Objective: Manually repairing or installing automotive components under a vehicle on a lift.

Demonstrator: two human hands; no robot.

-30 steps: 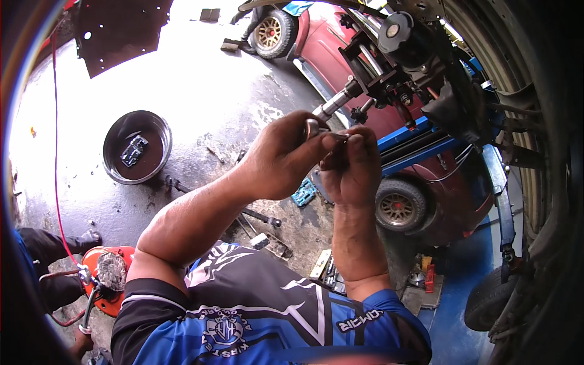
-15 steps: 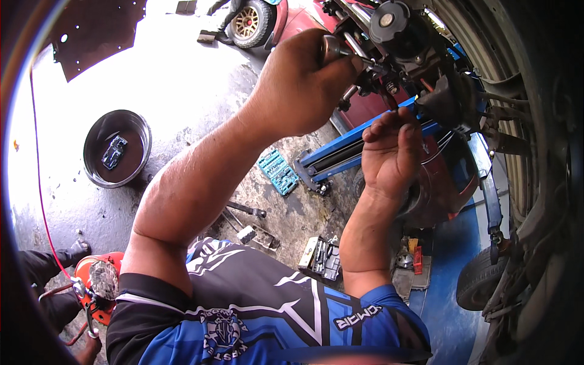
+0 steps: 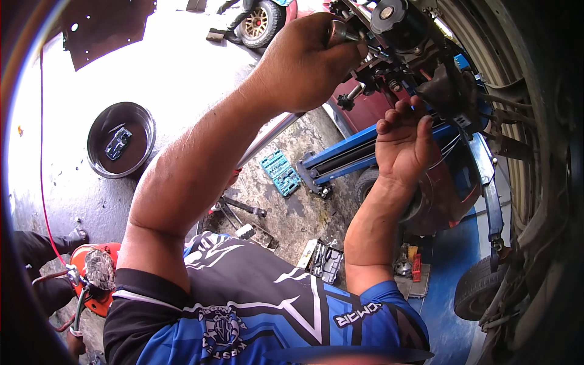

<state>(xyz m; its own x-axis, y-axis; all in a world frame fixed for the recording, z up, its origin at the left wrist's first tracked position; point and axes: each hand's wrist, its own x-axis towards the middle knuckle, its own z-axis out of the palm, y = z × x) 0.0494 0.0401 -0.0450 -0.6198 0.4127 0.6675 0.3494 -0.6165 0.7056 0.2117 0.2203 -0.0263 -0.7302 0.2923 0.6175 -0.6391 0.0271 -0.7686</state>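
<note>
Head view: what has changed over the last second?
The bare left hand, still gripping a shiny silver metal tool, moved up to the dark metal vehicle assembly. The bare right hand moved rightward, apart, and opened. The round black basin still holds a dark part.

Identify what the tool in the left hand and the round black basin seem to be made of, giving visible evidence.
Tool: likely metal, polished; its silvery surface shows bright highlights.
Basin: probably plastic, smooth, slightly glossy; its uniform black wall has a soft sheen, though painted metal is possible.
</note>
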